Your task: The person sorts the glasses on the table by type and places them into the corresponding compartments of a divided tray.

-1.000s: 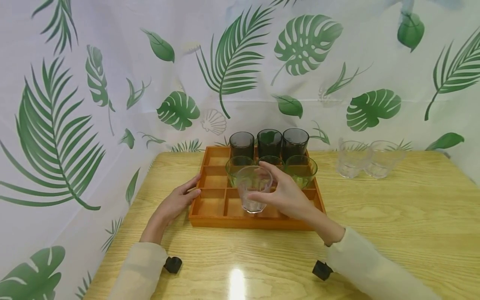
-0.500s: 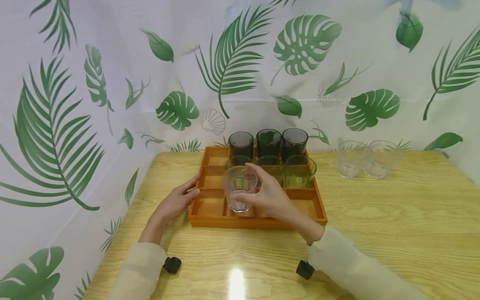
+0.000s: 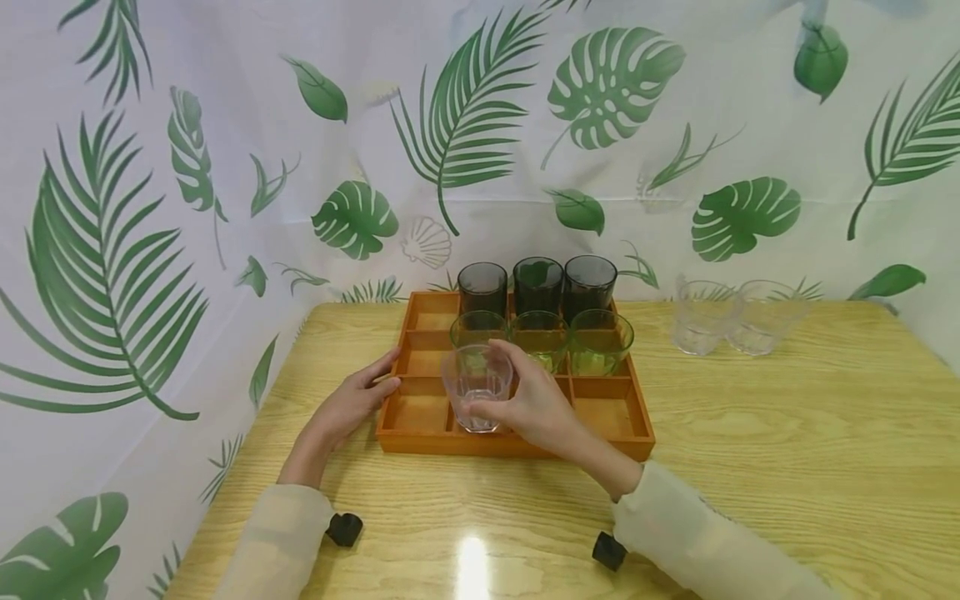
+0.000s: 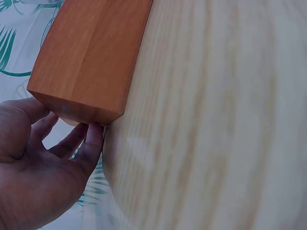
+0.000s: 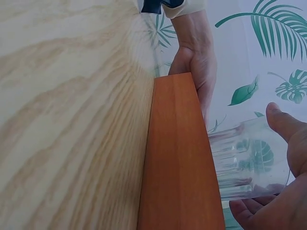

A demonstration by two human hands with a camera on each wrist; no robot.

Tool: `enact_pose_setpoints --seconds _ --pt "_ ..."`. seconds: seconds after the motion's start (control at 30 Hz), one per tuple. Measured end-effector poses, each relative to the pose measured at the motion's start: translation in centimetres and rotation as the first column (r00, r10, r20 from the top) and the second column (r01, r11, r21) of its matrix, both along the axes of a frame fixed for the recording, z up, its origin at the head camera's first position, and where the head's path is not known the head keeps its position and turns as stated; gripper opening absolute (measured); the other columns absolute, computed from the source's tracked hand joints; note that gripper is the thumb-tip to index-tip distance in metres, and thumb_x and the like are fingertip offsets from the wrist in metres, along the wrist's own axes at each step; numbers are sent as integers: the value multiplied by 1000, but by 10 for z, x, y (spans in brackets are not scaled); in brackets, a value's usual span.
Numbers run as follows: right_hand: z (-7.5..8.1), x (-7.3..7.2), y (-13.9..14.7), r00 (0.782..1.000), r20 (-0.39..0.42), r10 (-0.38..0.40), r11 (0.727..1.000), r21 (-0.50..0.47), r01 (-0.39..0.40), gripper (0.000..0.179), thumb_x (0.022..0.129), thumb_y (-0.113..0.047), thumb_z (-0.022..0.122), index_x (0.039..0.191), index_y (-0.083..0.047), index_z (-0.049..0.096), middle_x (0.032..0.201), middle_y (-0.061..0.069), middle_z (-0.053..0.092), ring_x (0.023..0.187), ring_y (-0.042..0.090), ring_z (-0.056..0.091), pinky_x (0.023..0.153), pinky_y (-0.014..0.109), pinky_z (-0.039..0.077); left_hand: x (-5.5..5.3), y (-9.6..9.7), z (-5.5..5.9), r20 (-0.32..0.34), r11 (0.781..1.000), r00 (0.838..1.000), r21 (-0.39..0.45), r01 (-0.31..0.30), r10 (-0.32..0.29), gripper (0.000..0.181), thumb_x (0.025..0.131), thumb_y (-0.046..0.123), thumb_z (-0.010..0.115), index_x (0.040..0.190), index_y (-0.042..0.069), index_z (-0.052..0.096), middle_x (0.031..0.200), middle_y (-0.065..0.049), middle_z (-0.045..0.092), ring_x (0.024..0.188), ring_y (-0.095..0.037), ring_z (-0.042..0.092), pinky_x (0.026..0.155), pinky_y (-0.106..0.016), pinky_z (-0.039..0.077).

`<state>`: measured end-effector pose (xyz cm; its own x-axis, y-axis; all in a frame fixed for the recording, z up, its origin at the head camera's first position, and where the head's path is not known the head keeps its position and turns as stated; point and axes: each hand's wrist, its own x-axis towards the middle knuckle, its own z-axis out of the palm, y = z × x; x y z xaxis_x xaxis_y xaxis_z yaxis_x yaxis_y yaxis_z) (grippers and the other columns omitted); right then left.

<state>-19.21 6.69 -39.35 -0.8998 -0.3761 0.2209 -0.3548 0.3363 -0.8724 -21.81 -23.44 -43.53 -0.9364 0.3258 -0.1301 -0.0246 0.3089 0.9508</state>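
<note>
My right hand [image 3: 543, 410] grips a clear glass tumbler [image 3: 467, 379] between thumb and fingers. The tumbler is upright over the front row of a divided wooden tray [image 3: 487, 445], at the second compartment from the left. In the right wrist view, the tray wall [image 5: 180, 158] hides the lower part of the tumbler [image 5: 249, 155]. My left hand [image 3: 348, 412] touches the tray's left side with its fingers fairly straight. The left wrist view has the fingertips of that hand [image 4: 45, 167] against the tray corner [image 4: 91, 108].
Several dark grey glasses [image 3: 588, 279] fill part of the tray's back row. Green glasses [image 3: 600, 346] stand in the middle row. Two clear glasses [image 3: 759, 325] are on the wooden table [image 3: 765, 433] at the right. A leaf-patterned cloth [image 3: 495, 117] hangs behind.
My right hand has carried the clear tumbler leftward across the tray's front row, then slightly down. The left hand stays at the tray's left side.
</note>
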Motion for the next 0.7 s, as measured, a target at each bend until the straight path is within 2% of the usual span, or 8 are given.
enact_pose_setpoints --seconds 0.2,0.43,0.57,0.7 --pt "-7 2 0 1000 -12 -23 999 35 23 88 81 -17 91 152 4 43 141 20 54 125 33 55 104 50 50 1 0 1 6 1000 1000 -2 -4 4 62 113 25 46 168 20 18 171 -18 10 153 -42 22 121 -58 24" --pt "-9 6 1 999 -24 -28 995 94 30 94 80 -24 93 154 2 41 144 19 52 125 34 54 101 53 51 1 0 1 9 1000 1000 5 -1 1 62 113 25 46 168 19 18 171 -17 9 153 -41 21 121 -57 23" --pt "-7 7 6 998 -54 -25 996 79 29 91 82 -26 91 154 3 42 146 19 51 132 35 51 107 56 47 1 0 2 7 1000 1000 3 -5 5 62 113 24 46 168 19 18 171 -18 9 153 -41 21 121 -57 23" --pt "-4 8 16 996 -87 -30 999 34 33 80 87 -22 86 151 4 45 141 20 55 129 38 53 106 58 46 1 1 3 4 1000 1000 9 -1 1 62 113 24 46 168 18 18 171 -19 10 153 -41 21 122 -57 23"
